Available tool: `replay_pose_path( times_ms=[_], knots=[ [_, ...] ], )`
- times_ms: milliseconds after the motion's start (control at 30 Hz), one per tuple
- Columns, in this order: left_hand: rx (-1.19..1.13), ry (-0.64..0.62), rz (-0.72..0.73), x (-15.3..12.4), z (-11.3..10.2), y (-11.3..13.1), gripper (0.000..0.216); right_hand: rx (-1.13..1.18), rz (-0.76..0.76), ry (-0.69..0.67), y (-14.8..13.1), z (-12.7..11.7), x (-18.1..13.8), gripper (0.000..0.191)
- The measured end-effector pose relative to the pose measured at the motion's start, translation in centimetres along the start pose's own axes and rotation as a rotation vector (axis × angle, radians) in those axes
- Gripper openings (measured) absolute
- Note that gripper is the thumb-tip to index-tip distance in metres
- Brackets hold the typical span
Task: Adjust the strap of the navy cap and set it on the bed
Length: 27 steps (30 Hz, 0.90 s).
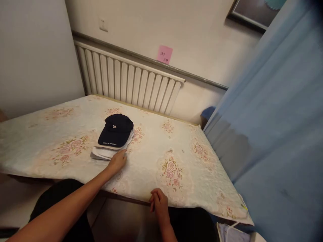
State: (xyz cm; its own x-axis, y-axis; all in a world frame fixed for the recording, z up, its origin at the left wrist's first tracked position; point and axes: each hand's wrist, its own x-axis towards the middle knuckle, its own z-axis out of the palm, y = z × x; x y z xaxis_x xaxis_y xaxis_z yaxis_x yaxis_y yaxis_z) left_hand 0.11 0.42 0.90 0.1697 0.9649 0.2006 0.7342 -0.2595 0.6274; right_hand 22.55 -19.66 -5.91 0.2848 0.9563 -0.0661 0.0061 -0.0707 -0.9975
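A dark navy cap (117,127) with a small white emblem and white lettering on its brim tops a short stack of caps. Pale brims, white and grey caps (103,153), show beneath it. My left hand (118,163) reaches to the near right side of the stack, against the lower brims. Its fingers are partly hidden, so I cannot make out whether they grip a brim. At the front edge of the padded floral cover (148,161), my right hand (160,201) rests with its fingers curled in and nothing visible in them.
A white radiator (131,80) runs along the wall behind the covered surface. Above it sticks a pink note (165,54). A light blue curtain (272,127) hangs at the right. Below the front right corner stands an open container (234,232) with pale cloth-like contents.
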Motion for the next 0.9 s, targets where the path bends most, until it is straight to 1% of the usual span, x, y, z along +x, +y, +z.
replay_pose_path(
  times_ms=[100,233,333,433,500,567,667,733,767,833,900],
  knots=[
    [-0.069,0.018,0.001,1.1,-1.1,0.4,0.046,0.004,0.007,-0.004,0.0,-0.1,0.1,0.019],
    [-0.173,0.052,-0.080,2.0,-2.3,0.0,0.049,0.001,0.017,-0.006,-0.4,-0.1,-0.1,0.019],
    [-0.227,0.059,-0.129,1.8,-2.6,-0.4,0.045,0.000,0.019,-0.003,-0.8,-0.1,-0.1,0.018],
    [-0.269,0.066,-0.166,0.6,-2.1,0.0,0.036,0.002,0.027,0.004,-1.1,0.0,-0.1,0.017],
    [-0.322,0.048,-0.172,-0.7,-1.3,0.9,0.032,-0.011,0.041,0.004,-1.4,0.1,-0.1,0.016],
    [-0.390,0.000,-0.152,-2.3,-0.5,2.2,0.031,-0.043,0.028,-0.007,-2.3,0.3,-0.3,0.016],
    [-0.493,-0.043,-0.094,-5.0,0.3,4.8,0.028,-0.091,-0.052,-0.017,-4.8,0.5,-0.7,0.018],
    [-0.517,-0.003,-0.046,-6.2,0.4,6.4,0.029,-0.096,-0.111,-0.009,-7.1,0.7,-0.8,0.019],
    [-0.506,0.022,-0.022,-6.5,0.4,7.0,0.029,-0.090,-0.145,-0.009,-8.2,0.7,-0.7,0.019],
    [-0.430,0.032,-0.014,-6.4,0.7,8.0,0.033,-0.089,-0.186,0.047,-9.8,0.8,0.2,0.023],
    [-0.320,-0.017,-0.052,-5.6,1.3,8.3,0.041,-0.091,-0.145,0.131,-10.4,0.8,1.7,0.033]
  ],
)
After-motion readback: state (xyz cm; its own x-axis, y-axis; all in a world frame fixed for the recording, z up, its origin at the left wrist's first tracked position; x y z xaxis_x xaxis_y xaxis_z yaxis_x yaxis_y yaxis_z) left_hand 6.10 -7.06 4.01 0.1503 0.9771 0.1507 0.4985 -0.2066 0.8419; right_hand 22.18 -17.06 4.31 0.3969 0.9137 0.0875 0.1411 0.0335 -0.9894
